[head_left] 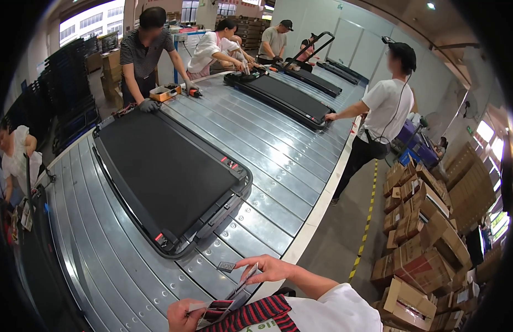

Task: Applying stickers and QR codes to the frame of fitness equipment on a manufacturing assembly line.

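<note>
Close to my body, my left hand [184,316] grips a small bundle of cards or printed sheets [219,310], partly in shiny clear film. Above the bundle is my right hand [272,269], its fingers pinching a small grey label [226,267]. A pale sheet [246,281] stands up between the two hands; I cannot tell which one holds it. Just beyond them a black treadmill base [168,160] lies flat on the metal slat conveyor [267,149]. Red-and-black striped fabric [256,313] lies across below my hands.
Farther along the conveyor lie more treadmills [284,97]. A person in a striped shirt [148,55] leans at the far left, gloved hand on the near base. A person in a white shirt [389,94] stands at the right edge. Cardboard boxes [422,271] are heaped at right.
</note>
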`<state>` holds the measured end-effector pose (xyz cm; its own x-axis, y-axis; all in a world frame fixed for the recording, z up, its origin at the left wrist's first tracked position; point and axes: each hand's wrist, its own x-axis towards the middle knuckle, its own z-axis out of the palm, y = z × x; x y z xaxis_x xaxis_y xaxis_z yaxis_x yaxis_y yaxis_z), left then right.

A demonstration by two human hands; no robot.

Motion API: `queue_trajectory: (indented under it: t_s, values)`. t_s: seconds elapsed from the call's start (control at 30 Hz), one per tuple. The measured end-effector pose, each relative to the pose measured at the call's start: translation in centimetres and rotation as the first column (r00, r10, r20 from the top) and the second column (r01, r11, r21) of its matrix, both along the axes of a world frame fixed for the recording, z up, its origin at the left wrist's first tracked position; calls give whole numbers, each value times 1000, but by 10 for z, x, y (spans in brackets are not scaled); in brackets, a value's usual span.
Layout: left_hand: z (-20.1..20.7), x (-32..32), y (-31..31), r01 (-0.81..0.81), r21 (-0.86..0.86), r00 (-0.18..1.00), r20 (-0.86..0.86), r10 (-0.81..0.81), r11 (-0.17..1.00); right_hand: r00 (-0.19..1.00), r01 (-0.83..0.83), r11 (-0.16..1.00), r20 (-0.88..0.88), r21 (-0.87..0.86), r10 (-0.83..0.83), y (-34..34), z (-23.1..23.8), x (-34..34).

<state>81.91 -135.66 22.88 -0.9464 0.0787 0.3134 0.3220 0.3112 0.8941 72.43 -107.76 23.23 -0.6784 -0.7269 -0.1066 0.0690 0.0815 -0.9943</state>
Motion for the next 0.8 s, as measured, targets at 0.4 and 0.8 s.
queue_trajectory:
  t_s: [0.4,0.8]
  values:
    - [-10,-13,41,-126,446,991,25,128,886,984,141,980,131,-139,-123,18,-4,-16]
    - [-36,-51,108,-253,398,935,335,117,882,964,225,933,207,-281,-169,83,-20,-52]
